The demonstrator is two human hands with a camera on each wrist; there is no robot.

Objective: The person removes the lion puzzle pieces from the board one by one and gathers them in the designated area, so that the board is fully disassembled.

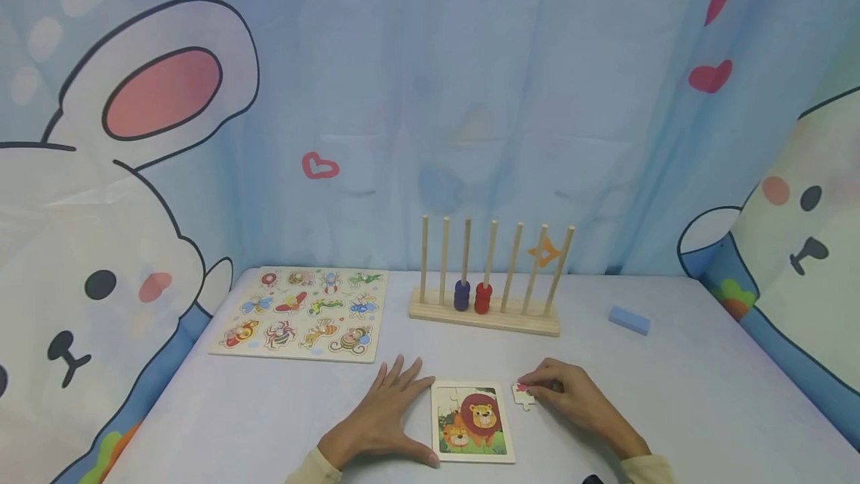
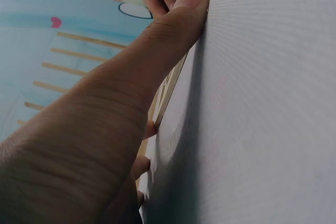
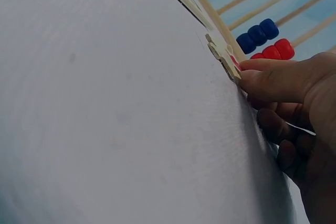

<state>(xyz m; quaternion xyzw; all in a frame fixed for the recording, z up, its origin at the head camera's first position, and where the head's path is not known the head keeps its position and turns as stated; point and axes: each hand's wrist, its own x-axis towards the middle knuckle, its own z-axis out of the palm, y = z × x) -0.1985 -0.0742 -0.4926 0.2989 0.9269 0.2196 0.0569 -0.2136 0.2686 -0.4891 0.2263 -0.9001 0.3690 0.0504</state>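
A small jigsaw puzzle tray with a pale wooden rim lies flat in front of me, showing a large lion and a smaller one. At its left side my left hand has its fingers spread, the index fingertip at the upper corner and the thumb at the lower corner. The left wrist view shows that thumb pressed along the tray's edge. Just right of the tray, my right hand pinches a loose puzzle piece between thumb and forefinger. In the right wrist view the puzzle piece is tilted, close over the table.
Behind the tray stands a wooden peg rack with several upright rods and blue and red beads. An insect puzzle board lies at the back left. To the back right is a blue block. A printed curtain hangs along the table's far edge.
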